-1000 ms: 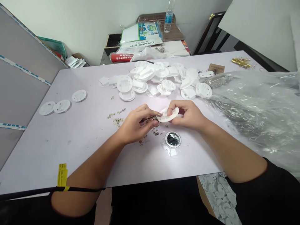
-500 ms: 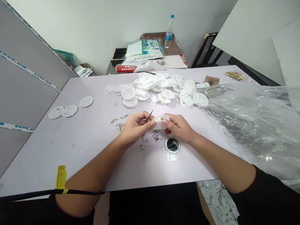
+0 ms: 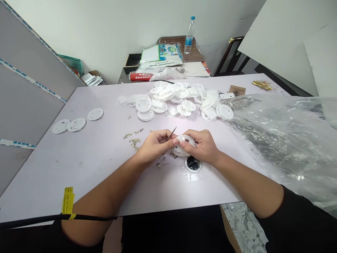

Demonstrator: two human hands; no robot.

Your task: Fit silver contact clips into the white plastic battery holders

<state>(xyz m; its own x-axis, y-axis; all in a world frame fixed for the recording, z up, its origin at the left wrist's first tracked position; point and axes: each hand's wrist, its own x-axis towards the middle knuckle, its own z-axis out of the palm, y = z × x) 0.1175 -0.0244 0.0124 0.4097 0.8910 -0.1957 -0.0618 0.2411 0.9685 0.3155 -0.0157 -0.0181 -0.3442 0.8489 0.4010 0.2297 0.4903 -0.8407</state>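
Note:
Both hands meet over the middle of the pale table [image 3: 79,168]. My right hand [image 3: 201,146] is closed round a white round plastic disc [image 3: 184,142], tilted toward me. My left hand [image 3: 155,144] pinches thin metal tweezers [image 3: 172,134], whose tip points up and right, and its thumb rests on the disc's left edge. Small metal bits [image 3: 133,140] lie scattered on the table just left of and under the hands. A round metal-rimmed hole [image 3: 193,163] sits in the table right below my right hand.
A heap of white plastic discs [image 3: 181,98] lies farther back. Three flat white discs [image 3: 75,123] lie at the left. A big clear plastic bag [image 3: 284,137] covers the right side. A water bottle [image 3: 190,33] and papers stand beyond the table. A black cable [image 3: 52,217] with a yellow tag runs along the near edge.
The disc has been turned in my right hand, from lying flat to tilted on edge. The tweezers swung from pointing at the disc to pointing upward. The view also shifted downward.

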